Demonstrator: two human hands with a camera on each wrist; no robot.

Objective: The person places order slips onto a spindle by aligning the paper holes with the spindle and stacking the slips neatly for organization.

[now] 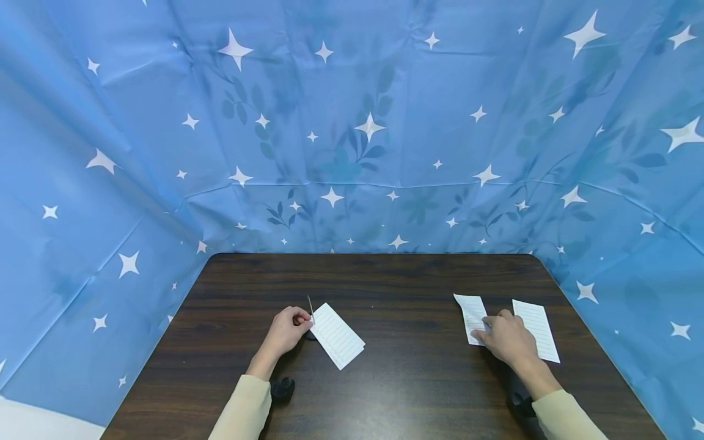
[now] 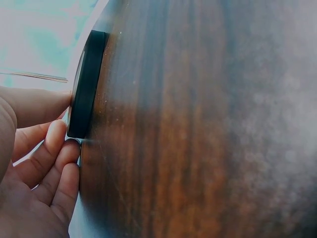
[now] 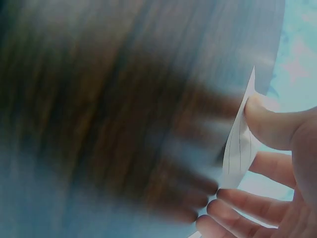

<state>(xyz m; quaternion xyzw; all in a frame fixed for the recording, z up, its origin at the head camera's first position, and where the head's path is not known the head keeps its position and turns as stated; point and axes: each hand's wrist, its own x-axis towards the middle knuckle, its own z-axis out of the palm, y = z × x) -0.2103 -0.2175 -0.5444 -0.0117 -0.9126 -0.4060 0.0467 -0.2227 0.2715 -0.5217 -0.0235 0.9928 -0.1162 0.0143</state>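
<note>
A receipt spike stands left of the table's middle, its thin needle [image 1: 310, 308] upright and its black base [image 2: 88, 84] on the wood. Lined white slips [image 1: 338, 336] lie over the base at the needle, fanned slightly apart. My left hand [image 1: 288, 330] holds the base at its edge, thumb on top and fingertips at the side. On the right, my right hand [image 1: 508, 336] pinches a lined slip [image 1: 471, 311] between thumb and fingers. That slip [image 3: 240, 144] bends upward in the right wrist view. Under and beside this hand lies another lined paper [image 1: 536, 327].
Both hands work over a dark wooden table [image 1: 407, 366] with rounded far corners. A blue curtain [image 1: 352, 153] with white stars hangs behind it and down both sides. Black wrist gear [image 1: 282, 390] sits by the left forearm.
</note>
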